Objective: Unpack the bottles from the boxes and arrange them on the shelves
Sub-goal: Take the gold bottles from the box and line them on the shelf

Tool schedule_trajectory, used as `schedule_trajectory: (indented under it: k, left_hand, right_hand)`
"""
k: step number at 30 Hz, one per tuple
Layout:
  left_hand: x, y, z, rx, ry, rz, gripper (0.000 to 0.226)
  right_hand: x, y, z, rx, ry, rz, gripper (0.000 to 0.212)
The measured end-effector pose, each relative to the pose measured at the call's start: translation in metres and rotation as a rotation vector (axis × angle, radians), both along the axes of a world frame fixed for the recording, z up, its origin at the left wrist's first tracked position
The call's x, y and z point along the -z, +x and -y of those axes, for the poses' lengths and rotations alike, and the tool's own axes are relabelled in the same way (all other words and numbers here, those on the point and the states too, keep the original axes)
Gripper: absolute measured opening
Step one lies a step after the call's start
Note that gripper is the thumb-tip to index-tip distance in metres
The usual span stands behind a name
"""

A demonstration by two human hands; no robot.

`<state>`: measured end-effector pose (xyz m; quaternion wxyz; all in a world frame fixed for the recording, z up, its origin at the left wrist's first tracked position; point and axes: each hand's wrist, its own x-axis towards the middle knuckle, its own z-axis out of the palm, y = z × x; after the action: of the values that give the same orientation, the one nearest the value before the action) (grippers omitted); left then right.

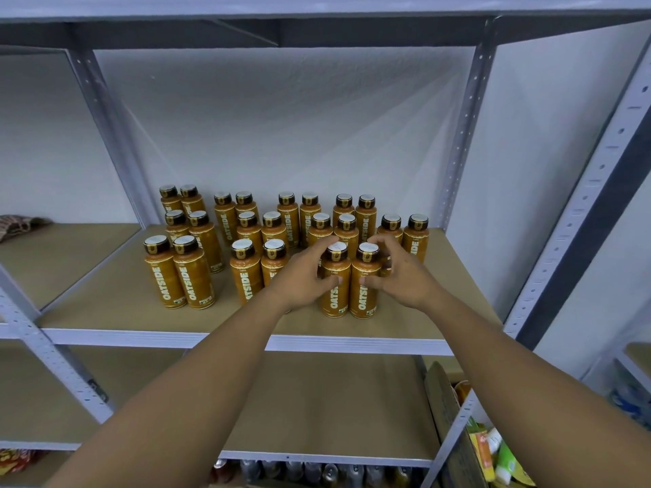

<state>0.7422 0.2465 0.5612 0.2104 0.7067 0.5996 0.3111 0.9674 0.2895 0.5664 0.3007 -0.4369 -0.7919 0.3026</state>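
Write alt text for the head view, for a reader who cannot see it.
A person's left hand and right hand each grip an upright orange Oatside bottle, the left bottle and right bottle side by side near the front of a shelf. More bottles stand in pairs behind and leftward.

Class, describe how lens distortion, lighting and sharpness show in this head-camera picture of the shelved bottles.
Head view: the wide lens splays the shelf uprights; light is soft, with fanned shadows on the back wall; the front bottles read sharp, the packets at lower right smear.
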Motion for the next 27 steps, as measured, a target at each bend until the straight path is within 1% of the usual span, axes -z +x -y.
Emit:
schedule_trajectory:
  k: [5, 8, 12, 14, 19, 27]
  left_hand:
    - [-0.012, -0.002, 0.001, -0.007, -0.012, -0.125, 0.082]
    - [-0.022, 0.0, 0.002, 0.001, 0.013, -0.173, 0.078]
    - [-0.032, 0.001, -0.001, 0.027, 0.013, -0.235, 0.075]
    - [-0.036, 0.0, -0.004, 0.037, -0.014, -0.261, 0.075]
    - [-0.04, 0.003, -0.007, 0.049, -0.03, -0.274, 0.068]
    - [-0.038, 0.022, -0.012, 0.087, -0.024, -0.258, 0.068]
  right_hand:
    - [-0.008, 0.0, -0.003, 0.022, 0.071, 0.105, 0.055]
    - [-0.017, -0.001, -0.004, 0.048, 0.132, 0.184, 0.049]
    - [-0.03, -0.001, -0.005, 0.036, 0.145, 0.303, 0.057]
    - [-0.035, -0.002, -0.006, 0.025, 0.133, 0.353, 0.056]
    - [-0.036, -0.001, -0.005, 0.024, 0.134, 0.365, 0.053]
    - [-0.035, 0.019, -0.004, 0.075, 0.128, 0.426, 0.054]
